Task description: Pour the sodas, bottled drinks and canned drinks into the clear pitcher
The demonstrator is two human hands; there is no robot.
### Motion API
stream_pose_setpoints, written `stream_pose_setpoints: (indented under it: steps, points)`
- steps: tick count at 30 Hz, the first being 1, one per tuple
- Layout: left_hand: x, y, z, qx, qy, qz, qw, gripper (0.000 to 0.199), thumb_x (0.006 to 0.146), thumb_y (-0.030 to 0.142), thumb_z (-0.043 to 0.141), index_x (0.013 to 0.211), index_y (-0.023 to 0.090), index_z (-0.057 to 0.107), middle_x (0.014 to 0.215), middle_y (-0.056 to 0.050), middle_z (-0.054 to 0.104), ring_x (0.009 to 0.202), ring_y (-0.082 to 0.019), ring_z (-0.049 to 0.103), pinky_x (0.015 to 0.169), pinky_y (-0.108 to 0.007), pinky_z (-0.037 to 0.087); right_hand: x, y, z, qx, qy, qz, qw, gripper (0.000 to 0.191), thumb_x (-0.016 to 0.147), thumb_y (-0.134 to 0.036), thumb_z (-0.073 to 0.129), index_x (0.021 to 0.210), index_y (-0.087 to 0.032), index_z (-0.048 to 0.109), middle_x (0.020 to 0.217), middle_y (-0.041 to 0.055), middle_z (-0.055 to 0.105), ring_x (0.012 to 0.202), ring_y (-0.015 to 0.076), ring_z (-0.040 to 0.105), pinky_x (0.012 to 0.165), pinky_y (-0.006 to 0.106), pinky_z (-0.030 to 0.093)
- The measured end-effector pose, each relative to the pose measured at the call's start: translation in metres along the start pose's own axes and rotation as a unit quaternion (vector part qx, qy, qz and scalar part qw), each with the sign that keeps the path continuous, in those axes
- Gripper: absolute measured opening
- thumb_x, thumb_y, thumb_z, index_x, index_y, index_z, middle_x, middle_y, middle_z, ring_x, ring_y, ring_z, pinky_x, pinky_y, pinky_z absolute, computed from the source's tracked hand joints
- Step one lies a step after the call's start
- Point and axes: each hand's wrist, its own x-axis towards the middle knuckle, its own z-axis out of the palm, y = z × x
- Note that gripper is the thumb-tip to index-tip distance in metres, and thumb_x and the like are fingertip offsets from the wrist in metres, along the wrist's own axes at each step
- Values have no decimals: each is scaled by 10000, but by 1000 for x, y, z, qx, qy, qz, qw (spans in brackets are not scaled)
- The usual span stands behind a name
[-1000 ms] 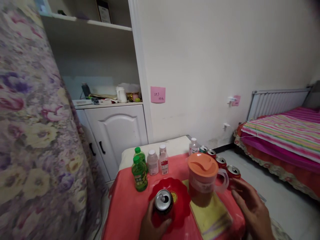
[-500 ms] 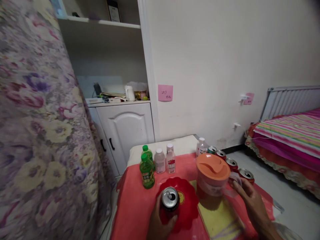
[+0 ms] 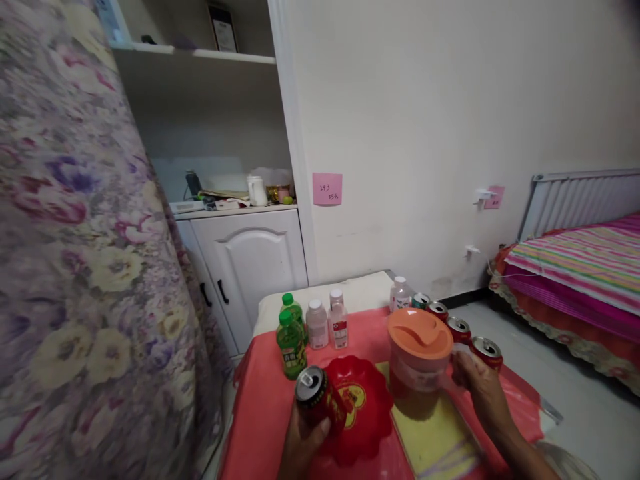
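My left hand is wrapped round a red drink can with a dark rim and an opened top. The can tilts to the left over the near-left part of a red scalloped plate, which has a yellow print in its middle. My right hand is closed on the handle of a clear plastic pitcher with an orange lid. Brownish liquid shows low in the pitcher, at the back of a yellow board.
Green bottles and clear bottles stand behind the plate. Several opened cans line the table's right side, beside another clear bottle. A floral curtain hangs at left; a bed is at right.
My left hand has moved left with the can, which has gone from nearly upright to tilted, uncovering the plate's print. My right hand's fingers have closed round the pitcher's handle.
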Motion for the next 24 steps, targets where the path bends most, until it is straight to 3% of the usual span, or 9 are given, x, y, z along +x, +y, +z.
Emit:
stream_pose_setpoints:
  steps: [5,9,13,18,24]
  points:
    - [-20,34,13,-61,-51,-43,996,728,668,514,772,1323,256,587,1305,-97,710,1276,-402,593,1015,-487,538,1,0,1,6,-7,8,1000,473,868,-654,504,664,-227,483,592,-41,435,579,153,400,558,288,348]
    - [-20,42,19,-117,-74,-51,989,751,655,373,824,1348,251,562,1229,-108,745,1221,-405,633,1008,-511,533,1,5,1,8,-2,21,1000,490,846,-678,511,657,-229,458,593,-46,421,582,152,385,558,286,328]
    - [4,36,18,-104,-89,-32,990,821,566,276,900,1319,224,575,1195,-129,758,1210,-428,631,990,-521,534,3,11,2,14,-13,20,1000,495,850,-684,509,666,-227,464,605,-49,417,590,151,383,564,281,322]
    - [36,20,11,-19,-88,21,996,878,468,321,951,1267,198,605,1306,-164,699,1304,-439,550,1067,-516,474,3,15,2,26,-7,30,999,496,821,-693,547,663,-227,484,591,-47,429,580,154,392,552,278,323]
    - [32,-2,1,30,-123,4,992,871,482,348,946,1259,175,593,1352,-203,661,1319,-447,534,1099,-533,441,7,27,-4,17,-12,39,999,555,805,-739,532,599,-228,463,552,-35,428,549,154,381,535,284,327]
